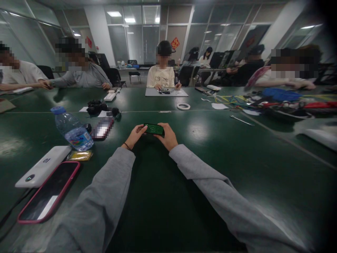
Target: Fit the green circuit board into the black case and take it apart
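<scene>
Both my hands hold a dark-edged phone sideways, its green screen turned towards me with small pale marks I cannot read. My left hand grips its left end, the thumb lying along the screen's edge. At the right end, my right hand is wrapped round the corner. The phone is just over the dark green table; whether it touches the top I cannot tell. My fingers behind it are mostly hidden.
Left of my arms are a water bottle, a yellow packet, a white power bank and a pink-cased phone. Ahead lies a white ring. Tangled cables and a metal tool lie right. Several people sit around.
</scene>
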A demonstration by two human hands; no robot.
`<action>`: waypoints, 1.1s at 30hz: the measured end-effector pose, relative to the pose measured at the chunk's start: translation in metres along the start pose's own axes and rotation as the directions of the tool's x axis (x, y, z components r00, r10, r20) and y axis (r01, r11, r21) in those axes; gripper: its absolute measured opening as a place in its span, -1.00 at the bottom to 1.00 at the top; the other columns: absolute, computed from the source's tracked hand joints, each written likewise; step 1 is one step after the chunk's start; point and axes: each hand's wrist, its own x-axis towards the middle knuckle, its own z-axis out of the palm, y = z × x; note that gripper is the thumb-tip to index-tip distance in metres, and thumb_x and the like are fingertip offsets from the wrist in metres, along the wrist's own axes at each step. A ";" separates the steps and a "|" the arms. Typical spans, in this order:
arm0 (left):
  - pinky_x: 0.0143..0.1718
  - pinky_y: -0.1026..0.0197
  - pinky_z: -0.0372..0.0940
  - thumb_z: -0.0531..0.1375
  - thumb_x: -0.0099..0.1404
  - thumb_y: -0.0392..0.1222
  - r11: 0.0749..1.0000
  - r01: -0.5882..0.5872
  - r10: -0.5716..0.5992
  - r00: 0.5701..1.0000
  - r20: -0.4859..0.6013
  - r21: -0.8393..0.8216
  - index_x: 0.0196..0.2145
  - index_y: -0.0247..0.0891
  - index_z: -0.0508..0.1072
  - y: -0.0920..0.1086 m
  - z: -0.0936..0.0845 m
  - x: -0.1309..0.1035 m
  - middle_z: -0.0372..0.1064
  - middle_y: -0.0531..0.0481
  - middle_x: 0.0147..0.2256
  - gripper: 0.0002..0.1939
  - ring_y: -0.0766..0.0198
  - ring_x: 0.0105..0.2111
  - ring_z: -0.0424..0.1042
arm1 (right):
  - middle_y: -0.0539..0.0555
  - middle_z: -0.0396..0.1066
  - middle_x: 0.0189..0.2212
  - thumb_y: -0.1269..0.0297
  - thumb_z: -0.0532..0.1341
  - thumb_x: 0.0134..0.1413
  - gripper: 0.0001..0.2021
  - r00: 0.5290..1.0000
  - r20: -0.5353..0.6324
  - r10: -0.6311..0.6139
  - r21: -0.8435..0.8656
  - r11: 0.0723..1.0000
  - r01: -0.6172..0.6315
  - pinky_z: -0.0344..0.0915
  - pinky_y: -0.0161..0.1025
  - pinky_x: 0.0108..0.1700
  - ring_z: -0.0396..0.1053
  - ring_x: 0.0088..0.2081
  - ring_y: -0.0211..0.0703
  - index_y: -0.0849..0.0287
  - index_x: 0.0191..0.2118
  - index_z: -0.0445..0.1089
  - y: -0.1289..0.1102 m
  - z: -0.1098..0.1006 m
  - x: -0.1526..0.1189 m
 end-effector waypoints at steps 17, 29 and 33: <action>-0.45 0.25 0.14 0.22 0.06 0.19 0.990 0.016 -0.025 0.998 0.066 0.138 -0.32 -0.35 0.45 0.008 -0.004 -0.004 0.35 0.01 -0.54 -0.51 0.34 -0.53 0.31 | 0.15 0.25 -0.02 0.19 0.40 -0.14 -0.36 0.985 -0.004 0.172 0.100 0.980 -0.171 0.26 -0.03 0.05 0.28 0.01 0.01 0.12 0.07 0.13 0.009 0.004 -0.001; -0.34 0.18 0.28 0.25 0.02 0.19 0.984 0.005 -0.009 1.000 0.021 0.178 -0.16 -0.39 0.44 -0.004 0.002 0.003 0.45 -0.15 -0.25 -0.40 0.34 -0.48 0.36 | 0.10 0.29 -0.19 0.24 0.43 -0.26 -0.47 0.962 0.037 0.271 0.131 0.953 -0.274 0.27 -0.09 -0.07 0.30 -0.14 -0.05 0.18 -0.12 0.24 0.024 0.011 -0.001; -0.21 0.14 0.31 0.24 0.06 0.18 0.987 -0.023 0.017 0.999 0.037 0.159 -0.13 -0.39 0.42 -0.014 0.004 0.008 0.44 -0.19 -0.20 -0.41 0.27 -0.36 0.41 | 0.10 0.30 -0.21 0.24 0.45 -0.28 -0.45 0.959 0.033 0.283 0.072 0.956 -0.284 0.25 -0.07 -0.08 0.28 -0.15 -0.03 0.19 -0.12 0.25 0.028 0.013 -0.003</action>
